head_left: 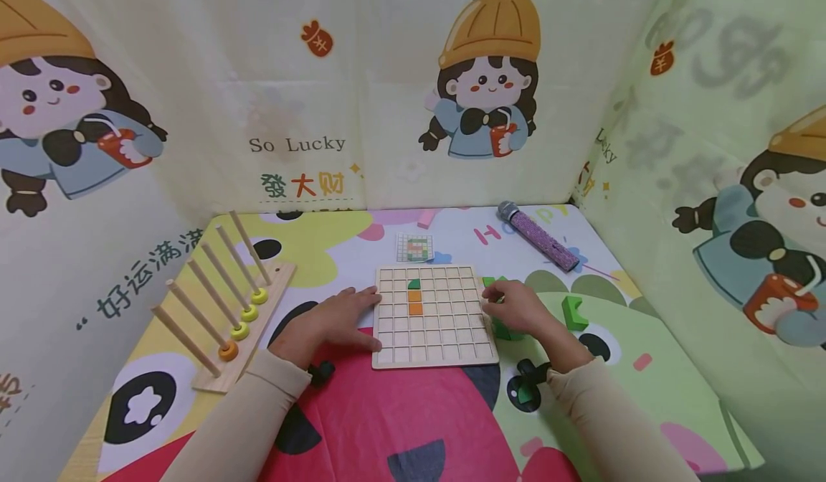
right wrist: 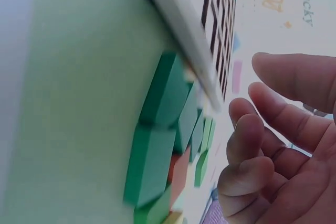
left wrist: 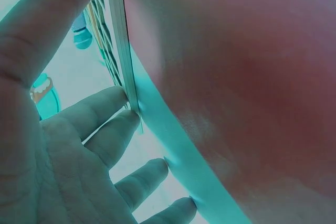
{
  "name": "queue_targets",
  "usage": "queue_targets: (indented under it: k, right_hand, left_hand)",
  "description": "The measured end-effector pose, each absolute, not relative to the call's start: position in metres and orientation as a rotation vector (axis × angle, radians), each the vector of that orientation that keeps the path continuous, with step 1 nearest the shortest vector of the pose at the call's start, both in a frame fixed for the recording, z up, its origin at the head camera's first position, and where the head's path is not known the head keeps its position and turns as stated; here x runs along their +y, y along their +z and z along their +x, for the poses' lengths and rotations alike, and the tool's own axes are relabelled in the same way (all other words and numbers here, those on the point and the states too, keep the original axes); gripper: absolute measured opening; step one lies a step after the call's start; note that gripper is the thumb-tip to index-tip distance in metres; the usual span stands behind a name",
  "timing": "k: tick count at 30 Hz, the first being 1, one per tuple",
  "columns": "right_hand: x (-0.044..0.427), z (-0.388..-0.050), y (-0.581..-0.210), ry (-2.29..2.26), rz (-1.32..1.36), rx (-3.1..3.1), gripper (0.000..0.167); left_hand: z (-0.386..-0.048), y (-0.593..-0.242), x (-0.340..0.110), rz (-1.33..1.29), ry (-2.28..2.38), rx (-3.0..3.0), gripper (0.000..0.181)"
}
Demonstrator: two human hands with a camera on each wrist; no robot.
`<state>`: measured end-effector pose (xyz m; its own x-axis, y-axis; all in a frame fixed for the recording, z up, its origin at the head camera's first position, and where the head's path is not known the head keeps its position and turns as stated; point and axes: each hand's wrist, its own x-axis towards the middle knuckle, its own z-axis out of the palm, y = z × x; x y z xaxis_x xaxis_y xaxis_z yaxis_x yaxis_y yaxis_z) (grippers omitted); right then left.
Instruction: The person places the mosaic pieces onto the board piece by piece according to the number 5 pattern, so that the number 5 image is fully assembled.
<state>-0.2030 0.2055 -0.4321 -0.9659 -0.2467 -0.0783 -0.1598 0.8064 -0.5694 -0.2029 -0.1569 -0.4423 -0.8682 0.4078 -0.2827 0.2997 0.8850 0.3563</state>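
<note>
A wooden grid board [head_left: 445, 338] lies in the middle of the table. On it, a green curved piece [head_left: 414, 284] sits above two orange squares [head_left: 415, 303] in one column. My left hand [head_left: 335, 320] rests along the board's left edge, thumb and fingers spread; in the left wrist view the fingertips [left wrist: 126, 121] touch the edge. To the right of the board my right hand [head_left: 516, 306] hovers over green blocks [right wrist: 149, 161], its fingers loosely bent around nothing. A red block [right wrist: 179, 169] lies among them in the right wrist view.
Left stands a wooden peg rack [head_left: 279, 281] with yellow rings [head_left: 249, 313] and an orange ring [head_left: 228, 351]. Behind the board lie a pattern card [head_left: 415, 247] and a pink block [head_left: 426, 218]. A purple microphone [head_left: 542, 238] and a notched green block [head_left: 573, 313] are at right.
</note>
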Motion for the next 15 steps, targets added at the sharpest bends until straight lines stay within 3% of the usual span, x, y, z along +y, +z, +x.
queue_targets:
  k: [15]
  right_hand:
    - [0.244, -0.204, -0.443, -0.812, -0.226, 2.841, 0.031]
  left_hand:
    - [-0.202, -0.442, -0.156, 0.52, 0.435, 2.707, 0.106]
